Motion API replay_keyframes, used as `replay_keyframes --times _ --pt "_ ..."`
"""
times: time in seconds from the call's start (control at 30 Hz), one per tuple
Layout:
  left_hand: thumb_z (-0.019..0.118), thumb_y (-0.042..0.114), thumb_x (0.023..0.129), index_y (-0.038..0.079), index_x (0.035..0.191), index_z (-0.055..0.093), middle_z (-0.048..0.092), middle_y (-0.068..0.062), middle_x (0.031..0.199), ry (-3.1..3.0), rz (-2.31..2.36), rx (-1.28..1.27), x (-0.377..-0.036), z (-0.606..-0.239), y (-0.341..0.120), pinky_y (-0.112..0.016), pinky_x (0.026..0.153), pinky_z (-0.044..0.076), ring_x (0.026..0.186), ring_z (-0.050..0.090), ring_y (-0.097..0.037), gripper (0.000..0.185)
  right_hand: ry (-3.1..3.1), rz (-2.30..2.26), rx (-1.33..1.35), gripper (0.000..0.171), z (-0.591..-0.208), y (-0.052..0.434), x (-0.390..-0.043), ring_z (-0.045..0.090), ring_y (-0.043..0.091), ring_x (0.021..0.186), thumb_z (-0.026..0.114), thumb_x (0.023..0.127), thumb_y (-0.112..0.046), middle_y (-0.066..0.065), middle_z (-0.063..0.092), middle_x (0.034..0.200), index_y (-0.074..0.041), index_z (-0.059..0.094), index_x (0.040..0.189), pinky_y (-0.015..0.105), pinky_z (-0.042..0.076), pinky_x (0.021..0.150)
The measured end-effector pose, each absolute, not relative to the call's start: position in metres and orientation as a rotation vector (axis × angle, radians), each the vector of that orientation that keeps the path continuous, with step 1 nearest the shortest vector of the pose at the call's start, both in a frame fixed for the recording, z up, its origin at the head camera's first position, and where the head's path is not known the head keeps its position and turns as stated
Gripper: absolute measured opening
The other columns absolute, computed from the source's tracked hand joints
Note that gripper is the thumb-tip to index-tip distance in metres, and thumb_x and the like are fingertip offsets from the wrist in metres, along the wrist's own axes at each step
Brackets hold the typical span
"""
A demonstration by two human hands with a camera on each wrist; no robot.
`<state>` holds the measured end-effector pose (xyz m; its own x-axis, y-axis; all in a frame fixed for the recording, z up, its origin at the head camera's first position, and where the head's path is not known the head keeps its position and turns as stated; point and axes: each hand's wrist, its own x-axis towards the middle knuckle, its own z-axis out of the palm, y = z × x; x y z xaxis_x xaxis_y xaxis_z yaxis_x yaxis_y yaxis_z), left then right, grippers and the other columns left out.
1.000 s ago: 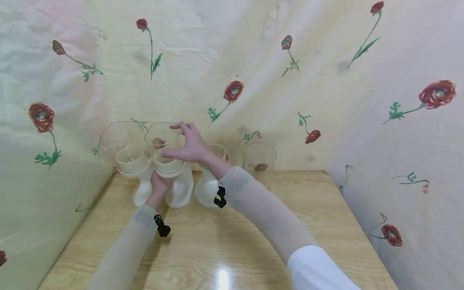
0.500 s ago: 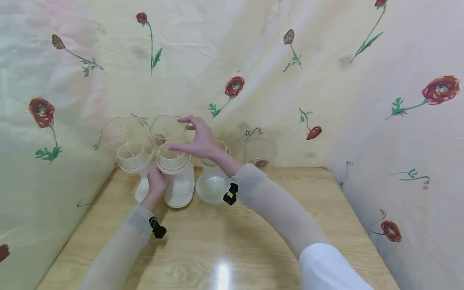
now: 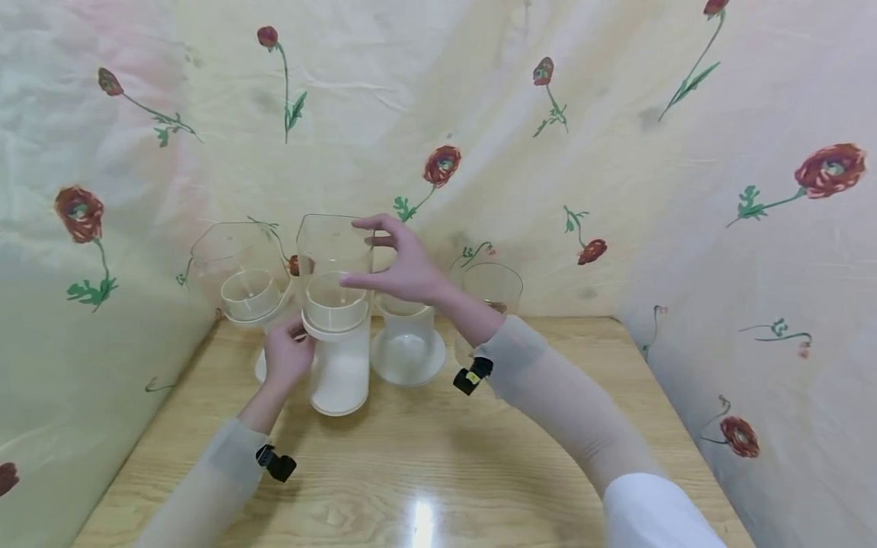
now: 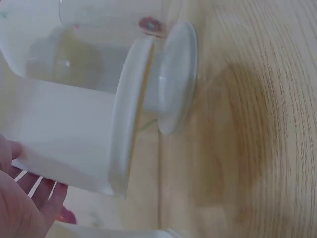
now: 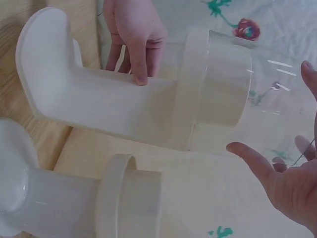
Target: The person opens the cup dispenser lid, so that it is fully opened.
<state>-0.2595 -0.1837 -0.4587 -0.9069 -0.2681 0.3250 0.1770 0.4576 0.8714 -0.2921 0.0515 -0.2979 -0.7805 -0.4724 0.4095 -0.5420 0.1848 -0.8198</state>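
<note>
My left hand [image 3: 286,355] grips the white column of a stand [image 3: 339,380], its thumb on the front in the right wrist view and its fingers behind. A clear cylindrical container [image 3: 336,240] sits upright in the stand's collar. Curved around the container's right side is my right hand [image 3: 409,266], with fingertips by the upper rim and the thumb low in front. In the left wrist view the stand's base [image 4: 126,119] hangs off the tabletop, while the left hand's fingers [image 4: 49,196] lie along the column.
Left of the held stand is a similar white stand [image 3: 250,301] with a clear container. To the right stand a round-based white stand [image 3: 407,361] and a clear cylinder [image 3: 492,285]. Flowered cloth [image 3: 617,190] closes off the wooden table's [image 3: 514,457] back and sides.
The held stand and its container have moved right and nearer to me, away from the left stand. Both hands have travelled right with them.
</note>
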Motion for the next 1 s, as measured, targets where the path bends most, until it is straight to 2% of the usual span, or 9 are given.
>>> replay_keyframes --times 0.07,0.13,0.23,0.33,0.47,0.73,0.83,1.0 --pt "0.063 -0.003 0.096 -0.006 0.122 0.076 0.076 -0.029 0.115 -2.287 -1.452 0.062 -0.253 -0.454 -0.18 0.0 0.075 0.053 0.109 0.076 -0.042 0.029 -2.38 1.699 1.026 0.08 -0.293 0.06 -0.284 0.056 0.03 0.142 0.095 0.08 -0.02 -0.002 0.051 0.157 -0.017 0.053 0.148 0.037 0.068 0.087" --pt "0.065 -0.003 0.096 -0.006 0.121 0.076 0.077 -0.029 0.114 -2.276 -1.459 0.032 -0.246 -0.45 -0.176 0.0 0.072 0.053 0.105 0.077 -0.041 0.028 -2.381 1.711 1.031 0.082 -0.29 0.069 -0.275 0.055 0.028 0.143 0.096 0.079 -0.019 -0.003 0.05 0.159 -0.017 0.053 0.149 0.041 0.068 0.091" --pt "0.069 -0.003 0.095 -0.005 0.12 0.077 0.077 -0.027 0.115 -2.279 -1.469 -0.012 -0.237 -0.444 -0.167 -0.005 0.075 0.058 0.103 0.078 -0.039 0.026 -2.368 1.698 1.053 0.084 -0.287 0.083 -0.262 0.055 0.027 0.143 0.097 0.077 -0.017 -0.005 0.049 0.159 -0.017 0.053 0.15 0.044 0.067 0.094" --pt "0.071 -0.004 0.094 -0.005 0.119 0.077 0.077 -0.027 0.117 -2.287 -1.515 -0.058 -0.228 -0.441 -0.158 -0.017 0.081 0.064 0.104 0.077 -0.042 0.025 -2.351 1.677 1.087 0.084 -0.284 0.098 -0.249 0.056 0.027 0.142 0.098 0.075 -0.014 -0.005 0.05 0.158 -0.018 0.054 0.148 0.044 0.068 0.092" --pt "0.073 -0.005 0.094 -0.006 0.118 0.077 0.077 -0.027 0.116 -2.297 -1.581 -0.131 -0.216 -0.438 -0.144 -0.03 0.087 0.066 0.106 0.077 -0.043 0.025 -2.352 1.636 1.133 0.086 -0.278 0.118 -0.231 0.056 0.026 0.142 0.098 0.073 -0.01 -0.003 0.053 0.156 -0.019 0.055 0.147 0.045 0.068 0.091" --pt "0.075 -0.003 0.094 -0.005 0.115 0.079 0.079 -0.023 0.111 -2.292 -1.625 -0.369 -0.209 -0.435 -0.121 -0.031 0.081 0.067 0.1 0.079 -0.037 0.022 -2.339 1.593 1.163 0.09 -0.269 0.158 -0.201 0.054 0.024 0.14 0.097 0.071 -0.002 0.0 0.052 0.157 -0.013 0.053 0.149 0.045 0.069 0.084" --pt "0.076 -0.001 0.094 -0.005 0.115 0.079 0.08 -0.023 0.109 -2.3 -1.645 -0.444 -0.212 -0.439 -0.112 -0.031 0.081 0.068 0.099 0.08 -0.035 0.021 -2.329 1.608 1.147 0.091 -0.27 0.17 -0.195 0.054 0.022 0.139 0.097 0.069 0.002 0.001 0.052 0.157 -0.011 0.053 0.148 0.047 0.069 0.084" --pt "0.075 -0.003 0.093 -0.007 0.112 0.079 0.08 -0.025 0.106 -2.308 -1.686 -0.526 -0.213 -0.446 -0.098 -0.032 0.081 0.068 0.096 0.08 -0.035 0.019 -2.346 1.547 1.118 0.092 -0.279 0.185 -0.187 0.055 0.017 0.138 0.097 0.068 0.004 0.005 0.054 0.156 -0.008 0.052 0.147 0.042 0.069 0.086"
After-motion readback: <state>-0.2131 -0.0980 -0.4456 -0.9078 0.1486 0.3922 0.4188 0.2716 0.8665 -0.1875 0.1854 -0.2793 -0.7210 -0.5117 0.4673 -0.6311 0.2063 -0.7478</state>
